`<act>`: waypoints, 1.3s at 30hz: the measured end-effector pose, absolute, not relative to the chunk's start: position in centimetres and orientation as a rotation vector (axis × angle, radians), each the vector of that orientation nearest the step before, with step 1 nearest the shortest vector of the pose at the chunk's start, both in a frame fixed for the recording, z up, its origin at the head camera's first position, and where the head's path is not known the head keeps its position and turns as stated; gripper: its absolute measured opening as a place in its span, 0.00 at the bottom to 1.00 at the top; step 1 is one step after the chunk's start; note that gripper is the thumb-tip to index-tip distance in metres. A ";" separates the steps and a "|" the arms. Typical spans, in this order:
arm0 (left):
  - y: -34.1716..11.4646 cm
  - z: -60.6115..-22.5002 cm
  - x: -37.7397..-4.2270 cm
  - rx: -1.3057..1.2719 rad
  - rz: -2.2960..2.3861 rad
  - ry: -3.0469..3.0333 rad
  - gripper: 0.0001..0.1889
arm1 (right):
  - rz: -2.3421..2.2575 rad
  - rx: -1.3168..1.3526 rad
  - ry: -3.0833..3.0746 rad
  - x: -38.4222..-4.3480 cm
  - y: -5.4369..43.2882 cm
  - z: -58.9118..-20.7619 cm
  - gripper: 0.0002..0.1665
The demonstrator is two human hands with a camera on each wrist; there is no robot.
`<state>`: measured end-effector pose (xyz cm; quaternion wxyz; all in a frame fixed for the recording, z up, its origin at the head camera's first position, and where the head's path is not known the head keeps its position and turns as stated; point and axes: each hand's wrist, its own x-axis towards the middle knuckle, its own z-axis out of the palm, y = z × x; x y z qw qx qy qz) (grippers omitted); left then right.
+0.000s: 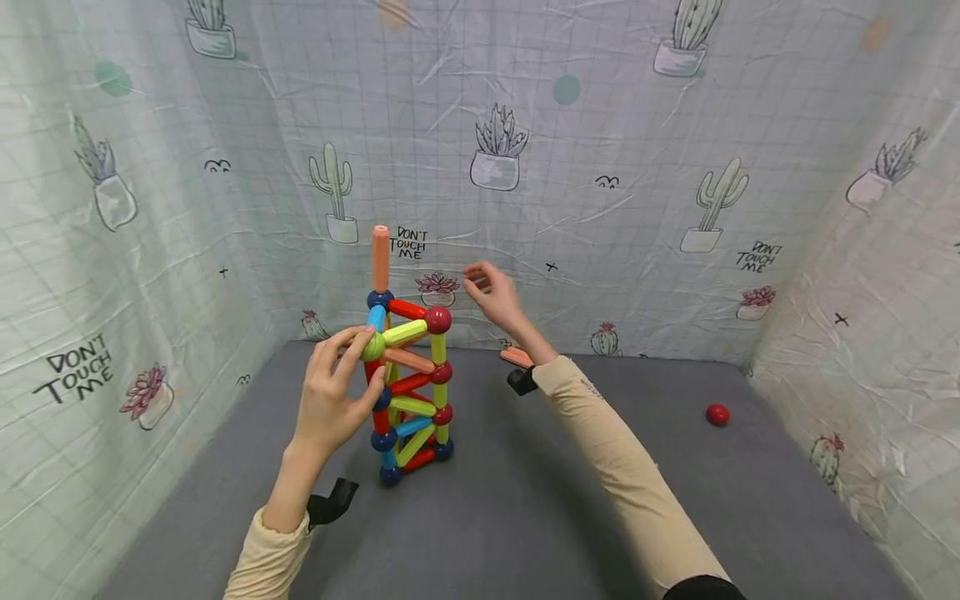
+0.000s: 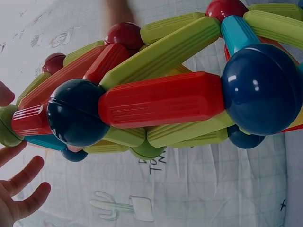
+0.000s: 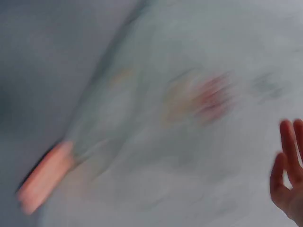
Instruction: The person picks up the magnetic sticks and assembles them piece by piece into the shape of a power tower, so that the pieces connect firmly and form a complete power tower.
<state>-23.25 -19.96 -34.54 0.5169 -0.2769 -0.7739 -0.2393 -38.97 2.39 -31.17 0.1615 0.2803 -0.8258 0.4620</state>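
Observation:
A tower (image 1: 412, 407) of coloured rods and balls, apparently a magnetic building set, stands left of centre. At its upper near corner my left hand (image 1: 333, 392) grips a light green ball (image 1: 372, 346), fingers on top and thumb lower down. The same green ball (image 2: 8, 125) shows between the fingers at the left edge of the left wrist view. An orange rod (image 1: 381, 258) rises upright from a dark blue ball (image 1: 380, 300). My right hand (image 1: 491, 293) is raised right of the tower, apart from it, with loosely bent fingers and nothing held.
Another orange rod (image 1: 516, 357) lies at the back of the grey table (image 1: 495, 517), partly behind the right wrist. A red ball (image 1: 717, 414) rests at the far right. A printed cloth (image 1: 570, 225) hangs around the back and sides.

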 end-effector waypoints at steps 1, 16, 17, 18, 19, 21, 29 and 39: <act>-20.0 -34.6 -23.3 -0.664 -0.572 -1.858 0.24 | 1.206 0.742 -2.394 -39.9 3.4 -32.8 0.14; -19.8 -34.8 -23.5 -0.663 -0.569 -1.849 0.24 | 0.091 0.455 -2.808 -42.3 10.0 -45.7 0.16; -19.8 -34.8 -23.4 -0.662 -0.569 -1.852 0.24 | 0.056 0.442 -2.848 -42.3 10.0 -46.1 0.17; -19.8 -34.8 -23.4 -0.660 -0.568 -1.854 0.24 | 0.029 0.432 -2.884 -42.3 10.0 -46.4 0.19; -19.8 -34.8 -23.4 -0.659 -0.567 -1.856 0.24 | 0.005 0.421 -2.914 -42.3 10.0 -46.8 0.20; -19.8 -34.8 -23.4 -0.656 -0.565 -1.860 0.25 | -0.007 0.411 -2.945 -42.2 10.0 -47.3 0.20; -19.9 -34.8 -23.3 -0.659 -0.571 -1.869 0.25 | -0.109 0.351 -2.956 -41.8 10.1 -48.0 0.21; -19.9 -34.8 -23.2 -0.652 -0.570 -1.880 0.25 | -0.064 0.329 -2.933 -42.0 10.5 -48.4 0.15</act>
